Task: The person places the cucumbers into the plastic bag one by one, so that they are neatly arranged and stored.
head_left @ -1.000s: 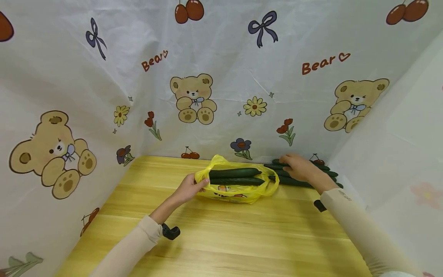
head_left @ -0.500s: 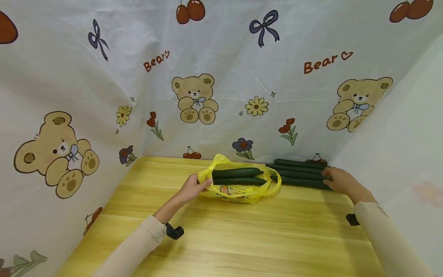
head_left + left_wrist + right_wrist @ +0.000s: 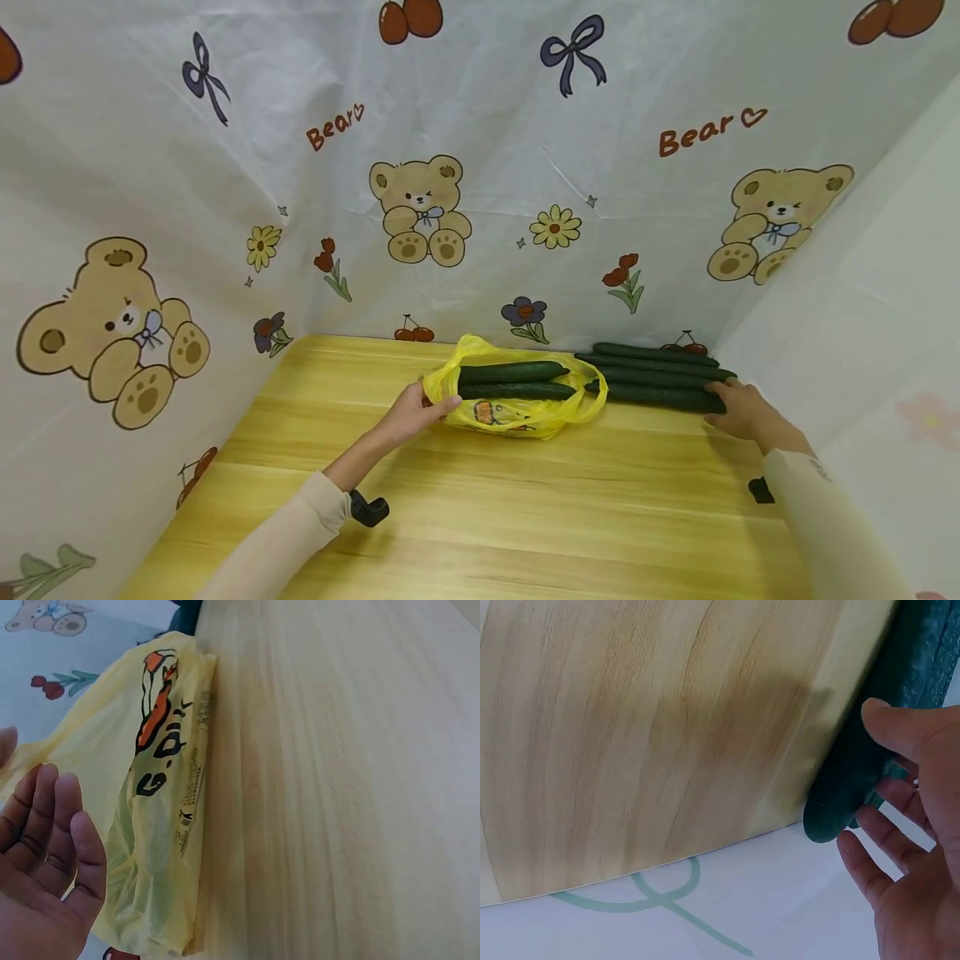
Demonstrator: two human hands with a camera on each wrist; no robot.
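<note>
A yellow plastic bag [image 3: 510,423] lies on its side with its mouth spread. Two dark green cucumbers [image 3: 513,372] show inside it. My left hand [image 3: 408,414] pinches the bag's left rim between thumb and fingers; in the left wrist view the thumb is mostly out of frame. Right of the bag, several more cucumbers [image 3: 652,377] lie side by side against the back. My right hand [image 3: 750,412] is at the right end of the front cucumber [image 3: 847,776], with thumb and fingers spread on either side of that end, not closed round it.
The wooden table [image 3: 525,508] stretches in front of the bag. A white sheet [image 3: 480,167] printed with bears and flowers rises behind and along both sides. A black wrist device [image 3: 369,508] sits under the left wrist, another [image 3: 761,490] by the right.
My right hand has moved right from above the cucumber row to its right end, and its thumb has spread to the near side. The left hand keeps its hold on the bag's rim.
</note>
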